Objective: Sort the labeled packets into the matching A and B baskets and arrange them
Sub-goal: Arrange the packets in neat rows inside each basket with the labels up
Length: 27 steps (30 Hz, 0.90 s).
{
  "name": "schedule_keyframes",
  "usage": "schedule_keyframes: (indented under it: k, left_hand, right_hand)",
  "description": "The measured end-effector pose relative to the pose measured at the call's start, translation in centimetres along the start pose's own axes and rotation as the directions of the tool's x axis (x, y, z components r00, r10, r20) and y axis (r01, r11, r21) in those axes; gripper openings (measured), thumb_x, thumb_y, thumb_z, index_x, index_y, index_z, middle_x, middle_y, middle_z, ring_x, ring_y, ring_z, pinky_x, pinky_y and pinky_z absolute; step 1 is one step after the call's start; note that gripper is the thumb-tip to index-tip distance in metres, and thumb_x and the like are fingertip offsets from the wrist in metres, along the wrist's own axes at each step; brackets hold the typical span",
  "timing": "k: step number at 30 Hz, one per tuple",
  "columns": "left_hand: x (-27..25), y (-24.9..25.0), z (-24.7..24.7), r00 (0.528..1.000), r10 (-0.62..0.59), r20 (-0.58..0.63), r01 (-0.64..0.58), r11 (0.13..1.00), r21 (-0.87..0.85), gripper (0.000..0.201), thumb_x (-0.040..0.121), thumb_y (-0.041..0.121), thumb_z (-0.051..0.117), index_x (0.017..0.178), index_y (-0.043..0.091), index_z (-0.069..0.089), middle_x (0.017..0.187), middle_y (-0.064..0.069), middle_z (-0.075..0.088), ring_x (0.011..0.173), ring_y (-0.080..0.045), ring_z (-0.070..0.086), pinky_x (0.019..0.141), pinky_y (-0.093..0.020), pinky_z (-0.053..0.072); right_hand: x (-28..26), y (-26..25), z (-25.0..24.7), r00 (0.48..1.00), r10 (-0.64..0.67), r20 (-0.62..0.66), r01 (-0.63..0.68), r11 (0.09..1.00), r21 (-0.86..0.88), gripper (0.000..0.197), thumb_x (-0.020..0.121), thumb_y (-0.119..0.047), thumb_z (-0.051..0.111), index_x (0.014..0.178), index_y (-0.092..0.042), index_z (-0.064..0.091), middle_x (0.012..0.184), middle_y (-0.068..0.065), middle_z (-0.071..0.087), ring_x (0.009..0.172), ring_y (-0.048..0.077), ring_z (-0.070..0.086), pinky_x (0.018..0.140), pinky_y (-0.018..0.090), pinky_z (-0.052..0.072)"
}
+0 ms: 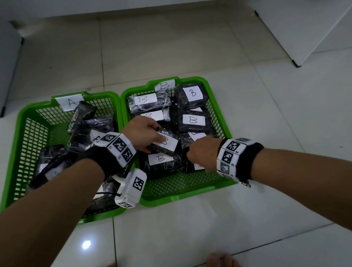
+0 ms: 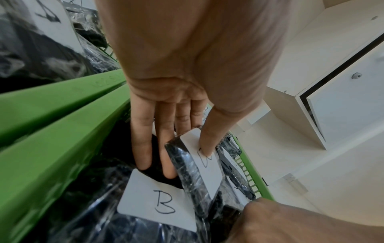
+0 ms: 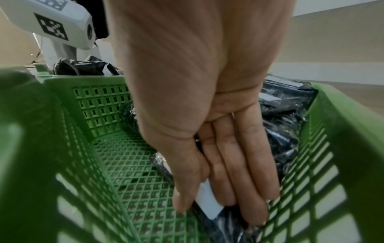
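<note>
In the A basket (image 1: 28, 137), packets (image 1: 95, 125) lay jumbled along its right side. The left hand (image 1: 142, 135) pinched a tilted B packet (image 1: 167, 142) over the middle of the B basket (image 1: 219, 115), thumb on its label (image 2: 204, 157). It looked light, soft and slick-wrapped, best gripped across its width. The right hand (image 1: 201, 152), flat with its fingers (image 3: 239, 164) together, touched a front packet (image 3: 207, 200) near the front right corner. Whether it pinched that one, I couldn't tell.

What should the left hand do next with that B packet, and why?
Probably lay the tilted packet flat in the dark gap beneath it in the B basket: the left hand pinches it above, and the right hand grips a neighbouring packet.
</note>
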State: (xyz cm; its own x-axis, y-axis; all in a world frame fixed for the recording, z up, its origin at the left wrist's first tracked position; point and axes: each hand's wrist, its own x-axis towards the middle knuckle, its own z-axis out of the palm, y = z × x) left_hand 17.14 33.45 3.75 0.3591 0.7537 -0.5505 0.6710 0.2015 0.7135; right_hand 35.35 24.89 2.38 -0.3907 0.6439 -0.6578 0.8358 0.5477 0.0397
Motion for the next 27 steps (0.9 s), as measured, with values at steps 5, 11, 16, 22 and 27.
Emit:
schedule_keyframes:
  k: [5, 11, 16, 22, 27]
  left_hand:
    - [0.0, 0.4, -0.5, 0.998, -0.053, 0.041, 0.056, 0.997, -0.058, 0.021, 0.082, 0.008, 0.078, 0.099, 0.008, 0.066, 0.098, -0.010, 0.069, 0.090, -0.023, 0.068, 0.075, -0.050, 0.061]
    - [-0.1, 0.9, -1.5, 0.998, -0.051, -0.042, 0.033, 0.933, -0.358, 0.035, 0.087, -0.005, 0.068, 0.119, 0.006, 0.059, 0.117, -0.014, 0.059, 0.097, -0.030, 0.066, 0.064, -0.048, 0.062]
    - [0.5, 1.0, -1.8, 0.986, -0.014, -0.168, -0.046, 0.938, -0.345, 0.019, 0.083, 0.000, 0.073, 0.097, 0.012, 0.069, 0.107, -0.010, 0.066, 0.087, -0.024, 0.068, 0.070, -0.047, 0.062]
    - [0.7, 0.5, -2.1, 0.987, -0.038, -0.159, -0.021, 0.936, -0.351, 0.022, 0.081, -0.003, 0.074, 0.100, 0.006, 0.066, 0.092, -0.011, 0.069, 0.085, -0.025, 0.070, 0.077, -0.048, 0.061]
    - [1.6, 0.7, -2.5, 0.975, -0.097, -0.202, 0.003, 0.908, -0.418, 0.025, 0.084, -0.003, 0.058, 0.100, 0.012, 0.071, 0.113, -0.012, 0.066, 0.089, -0.026, 0.065, 0.073, -0.044, 0.060]
  right_hand:
    - [-0.6, 1.3, -1.3, 0.997, 0.067, 0.041, -0.072, 0.988, 0.135, 0.018, 0.084, -0.022, 0.078, 0.087, -0.008, 0.066, 0.085, 0.005, 0.065, 0.085, 0.025, 0.067, 0.069, 0.030, 0.050]
    - [-1.4, 5.3, -4.5, 0.839, 0.427, -0.338, -0.230, 0.840, 0.491, 0.020, 0.078, -0.029, 0.080, 0.075, -0.014, 0.068, 0.075, 0.005, 0.068, 0.070, 0.023, 0.066, 0.069, 0.038, 0.059]
    - [0.7, 7.2, -4.0, 0.837, 0.447, -0.314, -0.246, 0.822, 0.514, 0.058, 0.074, -0.040, 0.086, 0.119, -0.016, 0.058, 0.115, 0.004, 0.062, 0.101, 0.024, 0.060, 0.085, 0.038, 0.053]
    - [0.5, 8.1, -3.4, 0.793, 0.468, -0.390, -0.229, 0.822, 0.521, 0.050, 0.080, -0.040, 0.082, 0.121, -0.018, 0.064, 0.110, 0.000, 0.068, 0.098, 0.021, 0.062, 0.086, 0.038, 0.053]
    - [-0.4, 9.1, -3.3, 0.788, 0.519, -0.330, -0.083, 0.621, 0.779, 0.020, 0.089, -0.007, 0.068, 0.108, -0.014, 0.071, 0.106, 0.005, 0.071, 0.096, 0.023, 0.067, 0.085, 0.035, 0.055]
